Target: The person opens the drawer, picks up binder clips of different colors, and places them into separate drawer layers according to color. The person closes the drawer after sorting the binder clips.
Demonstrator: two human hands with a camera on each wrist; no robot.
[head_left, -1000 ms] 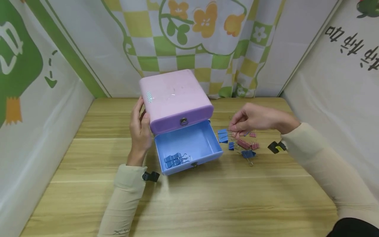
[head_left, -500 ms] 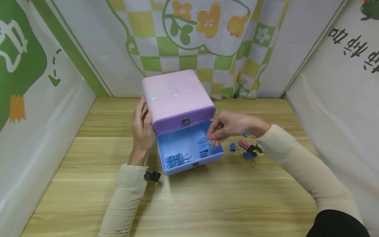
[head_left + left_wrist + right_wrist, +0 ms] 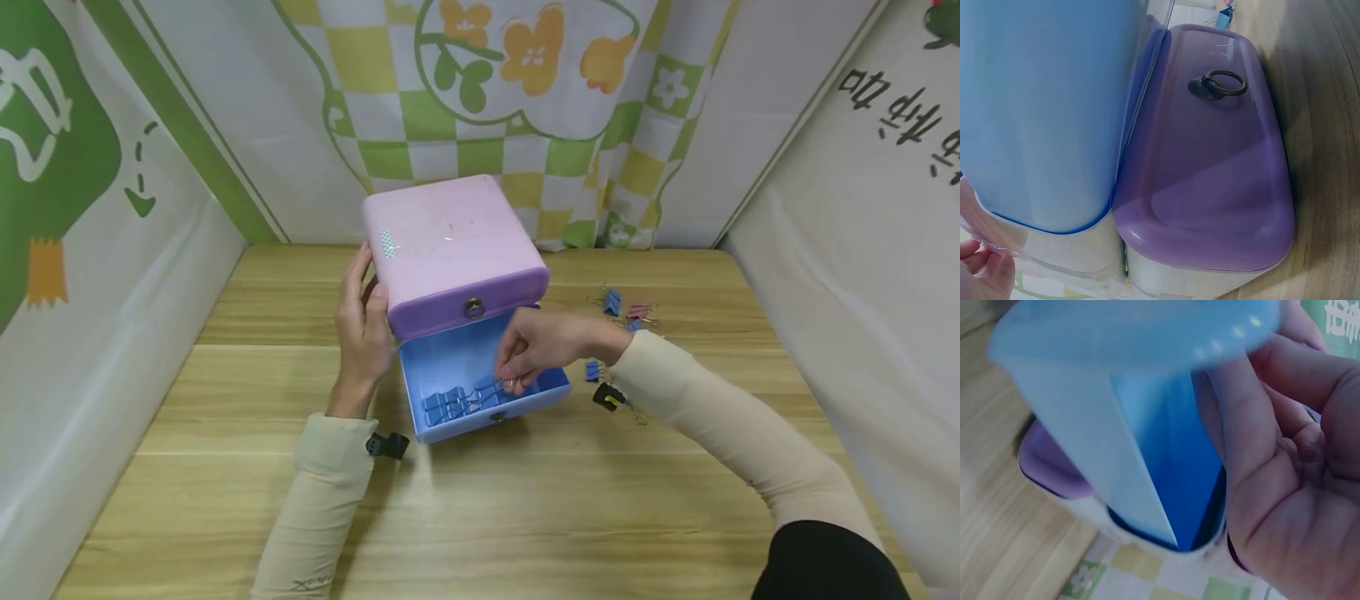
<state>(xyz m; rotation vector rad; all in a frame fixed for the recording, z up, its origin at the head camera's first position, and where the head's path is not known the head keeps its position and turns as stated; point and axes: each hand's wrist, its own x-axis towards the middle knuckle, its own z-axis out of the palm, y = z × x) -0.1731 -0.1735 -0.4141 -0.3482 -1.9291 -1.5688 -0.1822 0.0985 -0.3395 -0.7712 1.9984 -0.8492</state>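
The right hand (image 3: 536, 346) dips over the pulled-out blue drawer (image 3: 442, 362), and a blue clip (image 3: 489, 390) lies just to the left of its fingertips. Thumb and fingers pinch the wire handles, so the clip's long axis runs roughly sideways, handles toward the hand and body pointing at a short row of blue clips (image 3: 445, 406) along the drawer's front left. Its body sits right beside that row; whether it touches the row or the drawer floor is hard to tell, as the right wrist view shows neither clip nor row.

The right hand is the nearer one. The left hand (image 3: 363, 337) rests against the left side of the pink box (image 3: 453, 246), fingers extended along it, with no clip in its hold. Beneath the blue drawer, a closed purple drawer (image 3: 1210, 169) with a ring pull (image 3: 1225, 82) shows in the left wrist view.

The box stands on a wood-grain table (image 3: 562, 500). To its right lie loose clips, among them a blue one (image 3: 612, 302) and a pink one (image 3: 639, 312); the right forearm partly covers that area. A checked curtain (image 3: 480, 156) hangs behind, between pale side walls.
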